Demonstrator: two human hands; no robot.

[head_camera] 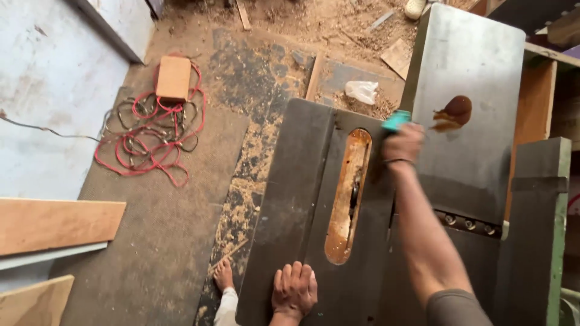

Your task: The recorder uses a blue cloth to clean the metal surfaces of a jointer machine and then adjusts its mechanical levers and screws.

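Right hand [403,143] fingers grip small teal tool [396,120], prob light & stiff; left hand [294,290] lies flat, open, on saw surface [290,199].

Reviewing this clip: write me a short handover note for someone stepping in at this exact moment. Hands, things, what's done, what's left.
Left hand: flat on the near edge of the dark machine table, holding nothing.
Right hand: arm stretched out, grip closed on a teal object, blurred, at the edge of the grey metal table.
A brown liquid patch lies on the grey table just beyond that hand.
The rusty blade slot sits between the two hands.
Done: brown liquid is on the surface.
Left: most of the grey table looks bare and untreated.
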